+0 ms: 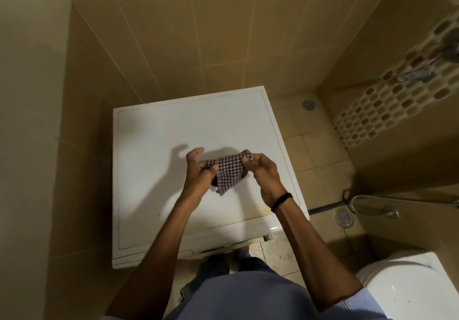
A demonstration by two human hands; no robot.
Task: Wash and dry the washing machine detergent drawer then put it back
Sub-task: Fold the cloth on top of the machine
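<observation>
Blue shirt (248,295) at bottom centre, nearest lens. Washing machine (173,126), white top, fills middle of frame. Left hand (198,170) above it, thumb lifted, fingers curled on left end of checked cloth (227,170). Cloth stretched between hands over machine top, lower corner hanging. Right hand (260,168) pinches cloth's right end; black band (282,201) on wrist. Floor drain (344,217) right of machine. Toilet (409,282) lower right.
</observation>
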